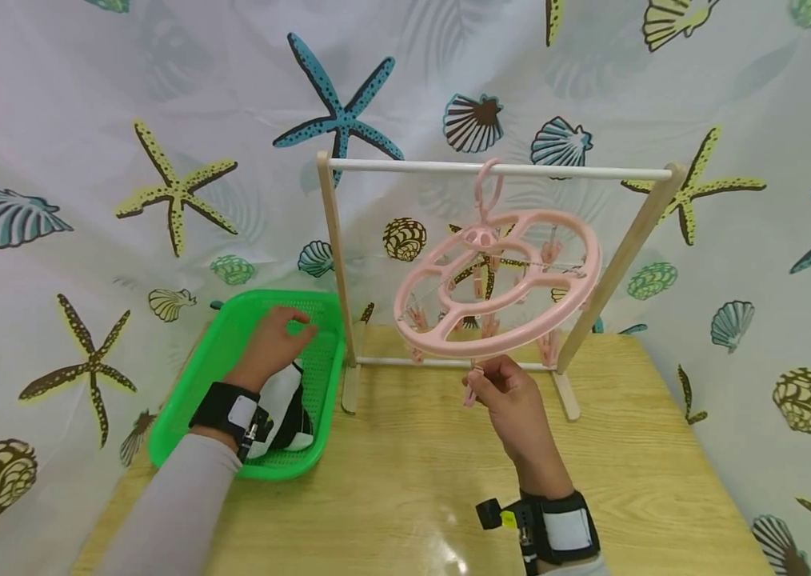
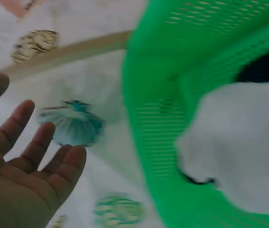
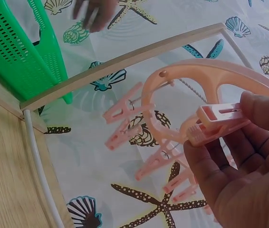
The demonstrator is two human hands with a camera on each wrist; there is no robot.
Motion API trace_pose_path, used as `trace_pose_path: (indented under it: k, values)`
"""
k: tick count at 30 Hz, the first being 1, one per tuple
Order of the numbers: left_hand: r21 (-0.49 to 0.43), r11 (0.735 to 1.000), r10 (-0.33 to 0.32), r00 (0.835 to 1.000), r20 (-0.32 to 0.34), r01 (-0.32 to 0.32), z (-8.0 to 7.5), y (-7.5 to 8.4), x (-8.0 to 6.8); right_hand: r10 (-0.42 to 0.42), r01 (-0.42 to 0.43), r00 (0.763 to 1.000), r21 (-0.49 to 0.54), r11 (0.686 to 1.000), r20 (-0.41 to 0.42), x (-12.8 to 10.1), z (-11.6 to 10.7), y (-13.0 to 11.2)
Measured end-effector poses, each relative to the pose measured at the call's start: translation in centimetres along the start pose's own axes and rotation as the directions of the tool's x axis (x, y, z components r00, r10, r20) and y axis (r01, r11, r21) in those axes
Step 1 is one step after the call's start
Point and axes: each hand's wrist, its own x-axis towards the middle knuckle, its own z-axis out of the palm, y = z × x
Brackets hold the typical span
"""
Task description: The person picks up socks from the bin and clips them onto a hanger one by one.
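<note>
Pink plastic takes the middle of the scene: a round peg hanger (image 1: 499, 280) hangs by its hook from the white rail of a small wooden rack (image 1: 337, 264), tilted, its near rim low over the bench (image 1: 413, 464). The right hand (image 1: 509, 396) is up under that near rim, and its grip is pinching a pink peg (image 3: 217, 123) between thumb and fingers; the right wrist view shows the peg squeezed at its tail, with more pegs dangling from the ring just beside it.

Over on the left, the left hand (image 1: 272, 344) is down in the green basket (image 1: 225, 336), which sits on the bench just left of the rack's post. Its fingers (image 2: 34, 147) are spread and relaxed, holding nothing, as the left wrist view shows against the mesh wall. Under and just behind that hand lies a white and black cloth (image 1: 283, 408) in the basket's near end; whether the hand touches it cannot be told.

Both wrists carry black straps with cameras. Behind it all hangs a curtain (image 1: 161, 120) printed with starfish and shells.
</note>
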Motion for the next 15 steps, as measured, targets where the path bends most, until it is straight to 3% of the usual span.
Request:
trace_pose_path:
  k: [3, 9, 12, 15]
  values:
    - [0.011, 0.996, -0.085, 0.996, 0.032, 0.084, 0.0, -2.6, 0.7, 0.002, -0.002, 1.0, -0.006, 1.0, -0.004, -0.1, -0.1, 0.0]
    - [0.171, 0.975, -0.151, 0.988, 0.037, 0.142, 0.7, -6.7, 1.1, 0.024, -0.024, 1.0, -0.01, 1.0, 0.002, -0.1, -0.1, 0.1]
    - [0.238, 0.953, -0.202, 0.979, 0.029, 0.19, 1.0, -8.0, 0.7, 0.032, -0.032, 0.999, -0.009, 0.999, 0.002, -0.1, 0.0, 0.0]
    - [0.246, 0.946, -0.223, 0.975, 0.015, 0.212, 0.9, -8.1, 0.1, 0.035, -0.035, 0.999, -0.008, 0.999, 0.004, -0.1, 0.0, 0.0]
